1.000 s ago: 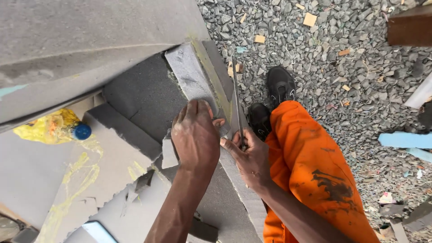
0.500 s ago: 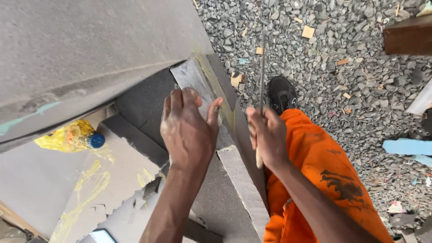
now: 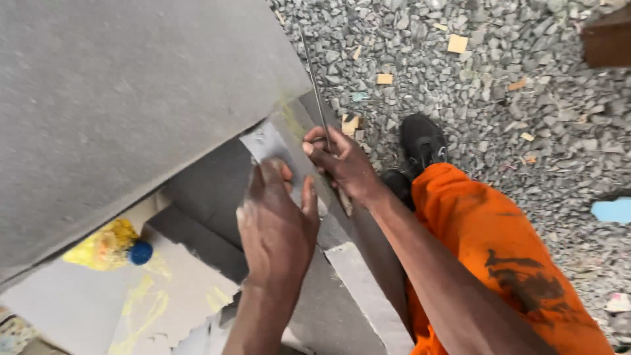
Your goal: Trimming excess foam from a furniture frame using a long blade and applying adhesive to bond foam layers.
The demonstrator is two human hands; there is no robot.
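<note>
1. Pinning the grey foam strip (image 3: 289, 164) flat: left hand (image 3: 276, 227) lies palm-down on it, fingers spread and unclenched, nothing gripped. Looks like a hold-down so the piece doesn't shift under the blade.
2. Right hand (image 3: 345, 164) is wrapped around the long thin blade (image 3: 314, 85), fist closed on its lower end. Blade runs up and away from the hand, tip out over the gravel (image 3: 513, 105). Can't tell where the handle ends; the fingers cover it.
3. Strip sits at the near edge of the stack, just under the big grey sheet (image 3: 131, 98) that overhangs it from the upper left. Blade hand is touching or just beside the strip's right edge; exact contact is hidden by the knuckles.
4. Hands are close together, left just inboard of right. Judgement: hold-down kept near the cut line for stiffness, thumb side nearest the blade.
5. Foam edge block (image 3: 368, 296) runs down toward the camera below the hands, pale cut face showing.
6. Lower left: offcuts with yellow glue smears (image 3: 148, 299), and a yellow bottle with a blue cap (image 3: 112, 246) lying on its side, well apart from both hands.
7. Orange trouser leg (image 3: 499, 243) and black shoe (image 3: 420, 141) stand on the gravel just right of the stack, so the person works from that edge.
</note>
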